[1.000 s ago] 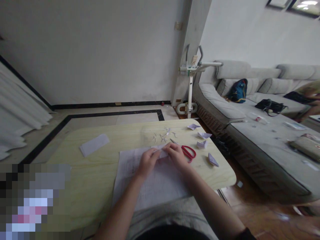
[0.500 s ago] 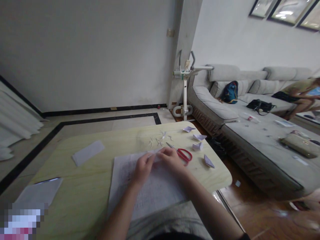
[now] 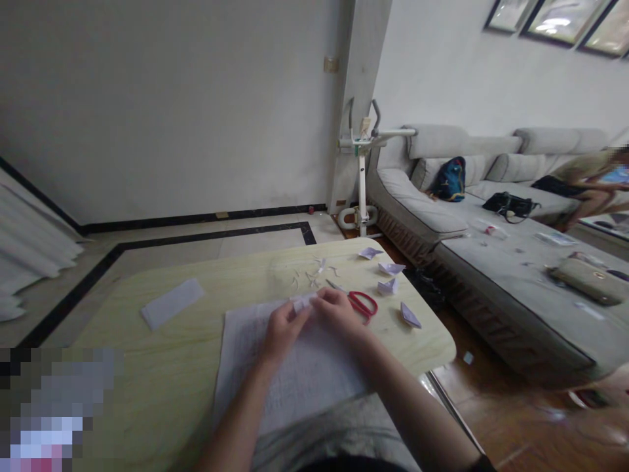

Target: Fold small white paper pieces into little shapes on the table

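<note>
A small folded piece of white paper is held between my two hands, above the top edge of a large printed sheet. My left hand pinches its left side. My right hand grips the other side, with the fingertips partly hidden. Just right of my right hand lie scissors with red handles, blades pointing to the far left. Several folded paper boats stand along the table's right end. Thin paper scraps are scattered beyond my hands.
The pale wooden table has a stack of white paper strips at its left. A pixelated patch covers the lower left corner. To the right is a grey sofa with bags and a seated person. An exercise machine stands behind the table.
My left fingers have shifted slightly right, and more of the folded paper shows between my hands. The camera view has moved a little. The scissors and boats stay put.
</note>
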A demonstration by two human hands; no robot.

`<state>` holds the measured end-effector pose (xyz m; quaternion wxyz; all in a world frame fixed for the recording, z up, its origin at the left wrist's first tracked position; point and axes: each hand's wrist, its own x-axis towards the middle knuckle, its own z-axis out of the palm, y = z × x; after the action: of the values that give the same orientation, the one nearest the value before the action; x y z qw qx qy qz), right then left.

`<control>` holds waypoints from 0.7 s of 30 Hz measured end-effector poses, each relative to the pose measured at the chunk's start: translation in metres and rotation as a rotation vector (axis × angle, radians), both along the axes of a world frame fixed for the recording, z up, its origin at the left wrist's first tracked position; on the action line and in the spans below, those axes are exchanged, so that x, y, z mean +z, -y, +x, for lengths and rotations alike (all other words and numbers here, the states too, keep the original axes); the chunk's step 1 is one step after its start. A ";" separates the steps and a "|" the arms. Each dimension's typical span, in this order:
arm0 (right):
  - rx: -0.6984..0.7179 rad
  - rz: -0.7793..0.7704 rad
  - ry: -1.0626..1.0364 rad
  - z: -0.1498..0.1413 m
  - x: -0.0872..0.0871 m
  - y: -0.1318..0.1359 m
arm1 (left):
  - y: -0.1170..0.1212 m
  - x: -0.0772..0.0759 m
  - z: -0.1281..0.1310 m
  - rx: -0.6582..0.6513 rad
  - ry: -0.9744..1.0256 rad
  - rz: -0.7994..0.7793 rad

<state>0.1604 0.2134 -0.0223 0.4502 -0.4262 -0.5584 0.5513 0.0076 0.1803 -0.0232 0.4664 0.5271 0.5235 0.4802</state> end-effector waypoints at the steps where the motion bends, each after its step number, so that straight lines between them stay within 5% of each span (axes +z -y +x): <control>1: -0.008 -0.008 -0.012 0.000 -0.001 0.000 | 0.000 0.001 0.000 -0.006 0.008 -0.006; 21: 0.058 0.016 0.004 -0.004 0.002 0.002 | 0.002 0.005 -0.002 -0.045 -0.003 0.002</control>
<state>0.1567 0.2109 -0.0203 0.4362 -0.4072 -0.5758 0.5589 0.0052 0.1782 -0.0181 0.4758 0.5401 0.5117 0.4691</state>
